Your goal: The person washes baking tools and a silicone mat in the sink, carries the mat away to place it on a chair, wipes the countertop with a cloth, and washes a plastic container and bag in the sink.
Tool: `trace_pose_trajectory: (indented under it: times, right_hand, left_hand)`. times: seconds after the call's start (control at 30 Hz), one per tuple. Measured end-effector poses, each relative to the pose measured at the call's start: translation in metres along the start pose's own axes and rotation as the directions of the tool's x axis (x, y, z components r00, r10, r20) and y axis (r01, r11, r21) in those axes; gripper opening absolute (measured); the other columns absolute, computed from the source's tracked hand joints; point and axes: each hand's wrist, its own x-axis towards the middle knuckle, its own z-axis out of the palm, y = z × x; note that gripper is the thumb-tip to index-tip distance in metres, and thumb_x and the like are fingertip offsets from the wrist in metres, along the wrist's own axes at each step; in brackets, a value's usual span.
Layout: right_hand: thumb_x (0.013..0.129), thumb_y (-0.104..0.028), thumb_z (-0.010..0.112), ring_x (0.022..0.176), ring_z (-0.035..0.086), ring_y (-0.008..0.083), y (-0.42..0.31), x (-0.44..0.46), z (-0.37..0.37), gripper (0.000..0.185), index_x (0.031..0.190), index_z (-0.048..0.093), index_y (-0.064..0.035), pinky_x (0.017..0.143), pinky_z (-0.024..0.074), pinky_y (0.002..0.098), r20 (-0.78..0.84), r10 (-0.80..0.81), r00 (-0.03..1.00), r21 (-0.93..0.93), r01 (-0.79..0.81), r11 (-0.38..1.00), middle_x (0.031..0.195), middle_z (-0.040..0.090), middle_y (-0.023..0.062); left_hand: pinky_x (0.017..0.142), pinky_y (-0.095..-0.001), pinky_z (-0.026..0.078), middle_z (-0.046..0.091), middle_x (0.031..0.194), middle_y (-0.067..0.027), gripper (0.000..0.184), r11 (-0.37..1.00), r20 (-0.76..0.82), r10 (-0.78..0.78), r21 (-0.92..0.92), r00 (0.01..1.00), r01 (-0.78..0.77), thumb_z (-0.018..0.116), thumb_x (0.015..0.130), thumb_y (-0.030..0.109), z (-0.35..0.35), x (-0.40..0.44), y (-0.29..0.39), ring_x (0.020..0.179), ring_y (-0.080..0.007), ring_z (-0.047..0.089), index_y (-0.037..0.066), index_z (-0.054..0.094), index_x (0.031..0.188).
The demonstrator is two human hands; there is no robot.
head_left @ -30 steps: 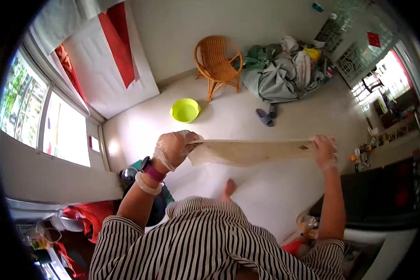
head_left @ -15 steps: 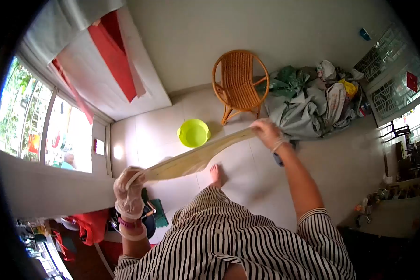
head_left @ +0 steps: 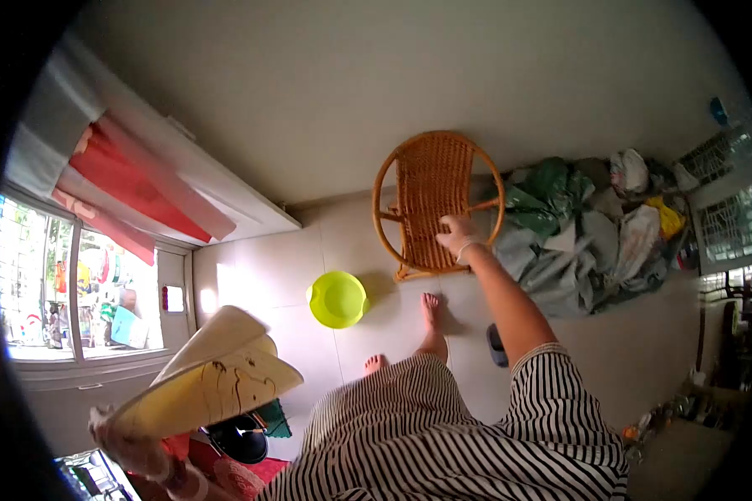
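A pale yellowish sheet with dark line drawings hangs folded over at the lower left. My left hand, in a clear thin glove, grips its lower left end. My right hand, gloved too, is off the sheet, in front of the wicker chair, with its fingers apart and nothing in them. Whether it touches the chair cannot be made out.
A lime green basin sits on the tiled floor. Right of the chair lies a heap of grey and green sheeting. A dark slipper is beside my right arm. Windows line the left side.
The sheet was stretched between both hands; my right hand has let go and moved up to the chair. My left hand has moved down and left with the sheet. The view has moved nearer the chair.
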Motion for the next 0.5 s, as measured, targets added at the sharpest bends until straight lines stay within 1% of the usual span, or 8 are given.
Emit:
trace_pose_trajectory:
  times: [0.03, 0.07, 0.1, 0.23, 0.37, 0.43, 0.47, 0.5]
  right_hand:
    - [0.088, -0.032, 0.063, 0.121, 0.052, 0.0335, 0.001, 0.033, -0.025, 0.052, 0.133, 0.052, -0.0091, 0.103, 0.0437, 0.0435, 0.079, 0.135, 0.988, -0.096, -0.127, 0.987, 0.134, 0.053, 0.016]
    - [0.091, -0.031, 0.061, 0.126, 0.047, 0.0312, 0.018, 0.072, -0.027, 0.055, 0.14, 0.044, -0.0129, 0.105, 0.0436, 0.0436, 0.018, 0.173, 0.985, -0.223, -0.165, 0.961, 0.142, 0.045, 0.0141]
    - [0.092, -0.031, 0.06, 0.133, 0.041, 0.0295, 0.025, 0.107, -0.037, 0.058, 0.144, 0.039, -0.014, 0.11, 0.0393, 0.0431, 0.088, 0.325, 0.942, -0.173, -0.307, 0.936, 0.15, 0.035, 0.0106]
    - [0.096, -0.032, 0.054, 0.145, 0.016, 0.0263, 0.09, 0.231, -0.032, 0.076, 0.154, 0.007, -0.0172, 0.119, 0.027, 0.0387, 0.068, 0.364, 0.929, -0.365, -0.317, 0.875, 0.159, 0.013, 0.0058]
    - [0.097, -0.032, 0.053, 0.146, 0.014, 0.0257, 0.118, 0.311, -0.034, 0.079, 0.154, 0.0, -0.0178, 0.119, 0.0265, 0.0381, 0.097, 0.379, 0.92, -0.371, -0.32, 0.872, 0.16, 0.009, 0.0046]
    - [0.091, -0.022, 0.064, 0.14, 0.032, 0.0277, 0.135, 0.346, -0.021, 0.091, 0.154, -0.002, -0.013, 0.108, 0.0435, 0.0392, 0.027, 0.33, 0.944, -0.447, -0.284, 0.848, 0.16, 0.006, 0.0095]
    - [0.088, -0.021, 0.069, 0.144, 0.023, 0.027, 0.142, 0.364, -0.022, 0.091, 0.154, 0.006, -0.0145, 0.113, 0.0377, 0.0391, 0.127, 0.457, 0.88, -0.314, -0.402, 0.86, 0.159, 0.012, 0.0091]
    - [0.088, -0.021, 0.069, 0.144, 0.023, 0.027, 0.143, 0.368, -0.022, 0.091, 0.154, 0.006, -0.0145, 0.113, 0.0377, 0.0391, 0.14, 0.459, 0.878, -0.318, -0.398, 0.86, 0.159, 0.012, 0.0091]
  left_hand:
    - [0.089, -0.0468, 0.052, 0.067, 0.103, -0.0189, 0.022, 0.997, 0.026, 0.02, 0.078, 0.999, -0.022, 0.062, 0.09, 0.023, 0.002, 0.013, 0.009, 0.104, -0.034, 0.063, 0.002, 0.063, 0.093]
    - [0.089, -0.0467, 0.052, 0.067, 0.104, -0.0189, 0.023, 0.995, 0.071, -0.015, 0.097, 0.997, 0.008, 0.062, 0.091, 0.024, 0.012, 0.024, 0.023, 0.104, -0.034, 0.063, 0.002, 0.062, 0.094]
    - [0.09, -0.0467, 0.052, 0.066, 0.105, -0.0188, 0.024, 0.993, 0.105, -0.054, 0.114, 0.993, 0.042, 0.061, 0.091, 0.025, 0.021, 0.033, 0.035, 0.104, -0.034, 0.063, 0.002, 0.062, 0.095]
    - [0.091, -0.0464, 0.051, 0.065, 0.108, -0.0187, 0.028, 0.973, 0.196, -0.153, 0.204, 0.969, 0.112, 0.058, 0.093, 0.028, 0.064, 0.068, 0.073, 0.104, -0.0338, 0.063, 0.001, 0.062, 0.099]
    - [0.091, -0.0462, 0.051, 0.064, 0.111, -0.0186, 0.032, 0.955, 0.234, -0.204, 0.261, 0.951, 0.14, 0.055, 0.094, 0.032, 0.092, 0.086, 0.098, 0.103, -0.0337, 0.063, 0.001, 0.061, 0.103]
    - [0.092, -0.0461, 0.051, 0.064, 0.113, -0.0186, 0.034, 0.949, 0.245, -0.22, 0.277, 0.944, 0.149, 0.054, 0.095, 0.033, 0.103, 0.09, 0.106, 0.103, -0.0336, 0.063, 0.001, 0.061, 0.105]
    - [0.092, -0.0461, 0.051, 0.063, 0.114, -0.0186, 0.035, 0.947, 0.256, -0.225, 0.286, 0.94, 0.149, 0.053, 0.095, 0.034, 0.108, 0.092, 0.109, 0.103, -0.0336, 0.063, 0.001, 0.061, 0.106]
    - [0.092, -0.046, 0.051, 0.063, 0.114, -0.0185, 0.037, 0.943, 0.265, -0.238, 0.295, 0.935, 0.156, 0.052, 0.096, 0.035, 0.111, 0.094, 0.113, 0.103, -0.0335, 0.063, 0.001, 0.06, 0.107]
